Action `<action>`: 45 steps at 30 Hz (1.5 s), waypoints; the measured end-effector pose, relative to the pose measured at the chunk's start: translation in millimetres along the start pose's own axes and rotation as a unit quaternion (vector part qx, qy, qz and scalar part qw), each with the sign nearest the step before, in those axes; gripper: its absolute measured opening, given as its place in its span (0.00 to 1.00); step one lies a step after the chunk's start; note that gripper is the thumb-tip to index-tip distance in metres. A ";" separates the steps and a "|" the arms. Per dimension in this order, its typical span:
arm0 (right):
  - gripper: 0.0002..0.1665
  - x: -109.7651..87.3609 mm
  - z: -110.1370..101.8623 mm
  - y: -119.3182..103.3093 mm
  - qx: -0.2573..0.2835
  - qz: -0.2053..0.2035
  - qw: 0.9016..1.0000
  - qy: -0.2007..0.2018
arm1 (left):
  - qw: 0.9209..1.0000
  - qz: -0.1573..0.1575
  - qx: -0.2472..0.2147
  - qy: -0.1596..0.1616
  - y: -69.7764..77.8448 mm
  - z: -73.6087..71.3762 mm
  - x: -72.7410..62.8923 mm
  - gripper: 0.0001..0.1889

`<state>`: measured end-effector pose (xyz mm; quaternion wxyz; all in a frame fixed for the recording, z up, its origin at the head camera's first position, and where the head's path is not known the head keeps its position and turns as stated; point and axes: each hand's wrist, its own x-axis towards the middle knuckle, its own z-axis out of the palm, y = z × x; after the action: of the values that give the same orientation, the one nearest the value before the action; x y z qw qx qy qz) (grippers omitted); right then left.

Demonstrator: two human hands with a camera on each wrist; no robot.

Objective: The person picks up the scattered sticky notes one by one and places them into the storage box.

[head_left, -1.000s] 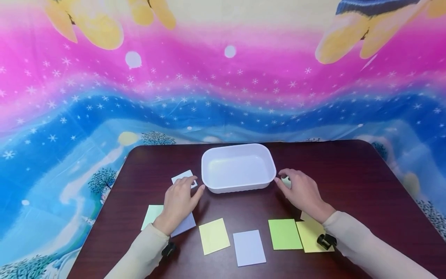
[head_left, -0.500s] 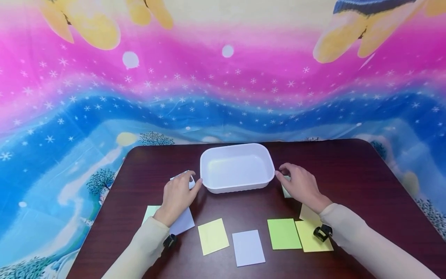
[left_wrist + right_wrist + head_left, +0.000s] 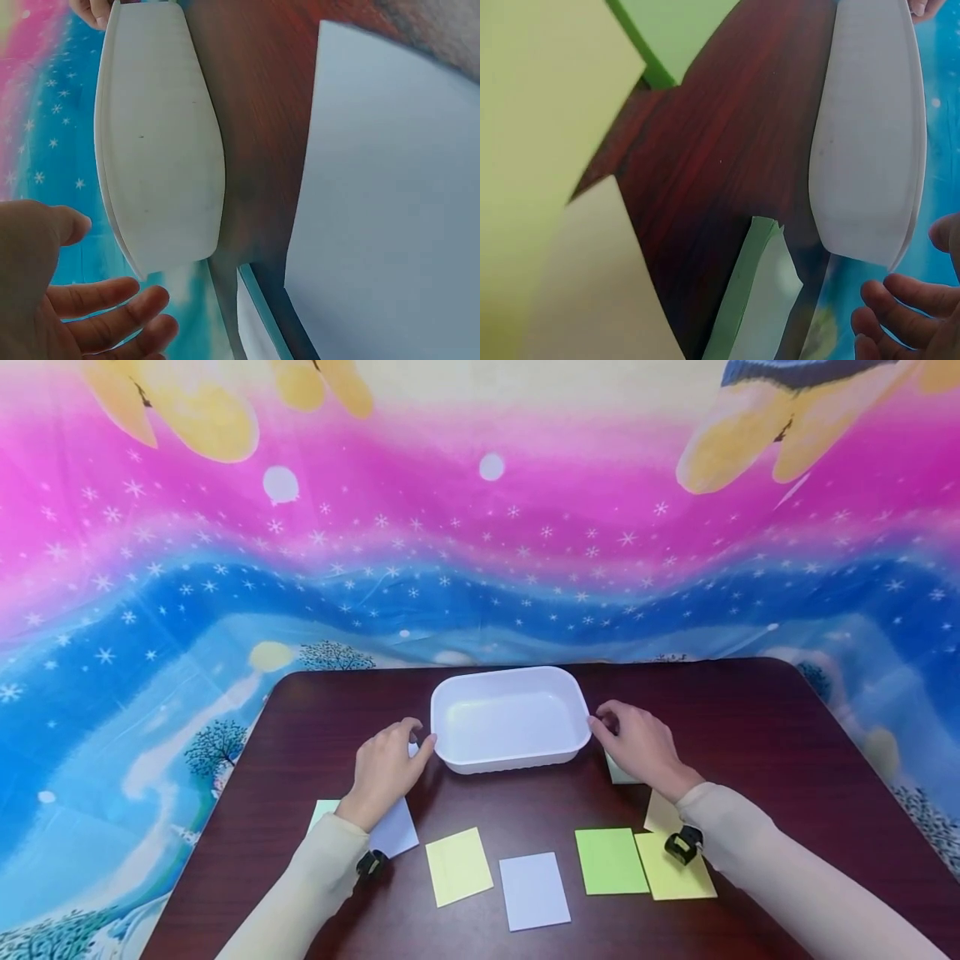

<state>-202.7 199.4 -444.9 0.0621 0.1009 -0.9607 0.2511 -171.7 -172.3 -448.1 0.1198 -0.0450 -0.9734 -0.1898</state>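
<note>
A white plastic basin [image 3: 517, 763] stands near the far side of the table, between both hands. At its left end is my left hand [image 3: 382, 777], thumb tip right at the rim and fingers loosely bent. My right hand [image 3: 639, 745] is placed likewise at the right end. In the left wrist view, the thumb and fingers [image 3: 112, 326] are spread around the basin's near corner without gripping it. The right wrist view has the fingers [image 3: 907, 319] and thumb apart beside the rim. A white note pad [image 3: 412, 749] is mostly hidden behind the left hand.
Square sticky-note pads lie in front: yellow [image 3: 459, 867], lavender [image 3: 536, 891], bright green [image 3: 611, 861] and another yellow [image 3: 678, 881]. Under the right forearm is a cream pad [image 3: 660, 814]; a pale green pad [image 3: 621, 771] is near that hand. Another lavender pad [image 3: 397, 831] overlaps the left wrist.
Both hands have moved slightly forward along the basin's ends, the right one more, baring more of the pale green pad. The basin and pads stay where they were.
</note>
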 end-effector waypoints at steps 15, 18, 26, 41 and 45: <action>0.14 8.0 3.9 -1.3 0.005 0.017 1.000 -0.018 | 1.000 0.001 0.013 -0.019 4.7 2.2 6.4 0.16; 0.14 9.6 4.4 -1.3 0.004 0.018 1.000 -0.020 | 1.000 0.000 0.018 -0.019 5.3 2.1 7.4 0.16; 0.13 12.3 5.6 -1.8 0.001 0.013 1.000 -0.026 | 0.999 -0.001 0.018 -0.028 6.9 4.5 9.6 0.16; 0.12 11.1 7.1 -3.8 0.005 0.002 0.999 -0.031 | 1.000 0.010 0.015 -0.025 9.0 7.6 10.0 0.13; 0.12 10.0 6.8 -4.5 0.003 0.004 0.999 -0.032 | 1.000 0.007 0.017 -0.025 9.0 7.4 10.2 0.13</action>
<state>-211.9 190.5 -447.0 0.0304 0.1051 -0.9619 0.2505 -181.9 -160.8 -449.0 0.0975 -0.0551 -0.9788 -0.1713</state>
